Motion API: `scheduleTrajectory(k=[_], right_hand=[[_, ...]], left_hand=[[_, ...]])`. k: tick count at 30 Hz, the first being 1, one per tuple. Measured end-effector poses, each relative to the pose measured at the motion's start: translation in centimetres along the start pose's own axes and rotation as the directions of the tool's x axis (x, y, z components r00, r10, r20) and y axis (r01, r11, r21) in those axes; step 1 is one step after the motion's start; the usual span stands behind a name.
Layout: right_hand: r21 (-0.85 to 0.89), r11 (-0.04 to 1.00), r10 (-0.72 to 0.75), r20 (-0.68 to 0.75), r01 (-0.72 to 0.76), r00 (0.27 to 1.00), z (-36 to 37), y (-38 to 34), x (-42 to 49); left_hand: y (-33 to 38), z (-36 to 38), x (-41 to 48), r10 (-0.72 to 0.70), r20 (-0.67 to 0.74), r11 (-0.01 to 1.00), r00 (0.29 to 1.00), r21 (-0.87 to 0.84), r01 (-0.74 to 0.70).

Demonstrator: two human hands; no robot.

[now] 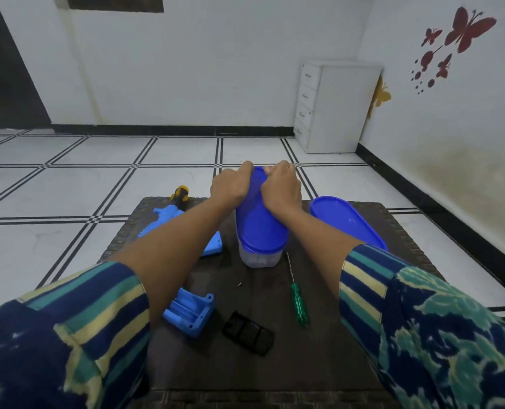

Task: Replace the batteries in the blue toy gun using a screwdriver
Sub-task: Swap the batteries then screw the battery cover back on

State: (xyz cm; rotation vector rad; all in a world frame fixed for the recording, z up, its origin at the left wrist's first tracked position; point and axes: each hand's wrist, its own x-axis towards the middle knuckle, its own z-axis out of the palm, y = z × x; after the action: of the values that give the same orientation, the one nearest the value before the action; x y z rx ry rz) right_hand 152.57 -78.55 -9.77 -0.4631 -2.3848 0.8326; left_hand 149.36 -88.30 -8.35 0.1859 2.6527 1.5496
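Both hands meet at the far end of the blue lid that sits on a clear tub in the middle of the dark woven table. The left hand is curled over the lid's far left edge, knuckles up, fingers bent down round the rim. The right hand is curled in the same way over the far right edge, just beside the left hand, the two nearly touching at the lid's tip. Each hand grips the lid; the fingertips are hidden past the rim, so how deep they hook under it cannot be told. The lid's near end lies flat on the tub.

The blue toy gun lies on the left of the table, partly under the left forearm, with a yellow and black end piece at its far tip. Nearer the person, a blue housing with open ribbed channels shows beside that forearm; whether it joins the gun is hidden. A black cover lies just to its right. The green-handled screwdriver lies apart from both hands, near the tub's front, its shaft pointing away from the person. A small screw lies between the screwdriver and the housing. A second blue lid rests at the table's right.
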Motion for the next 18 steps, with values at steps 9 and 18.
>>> scheduleTrajectory(k=[9,18], right_hand=[[0.203,0.974,0.101,0.011,-0.101,0.995,-3.3,-0.8,1.0],[0.641,0.645,0.417,0.162,-0.417,0.894,-11.3,-1.7,-0.3]], left_hand=[[2.1,-1.0,-2.3,-0.044,0.213,0.975,0.976,-0.206,0.089],[6.9,-0.2,-7.2,0.305,0.048,0.901,0.951,-0.338,-0.273]])
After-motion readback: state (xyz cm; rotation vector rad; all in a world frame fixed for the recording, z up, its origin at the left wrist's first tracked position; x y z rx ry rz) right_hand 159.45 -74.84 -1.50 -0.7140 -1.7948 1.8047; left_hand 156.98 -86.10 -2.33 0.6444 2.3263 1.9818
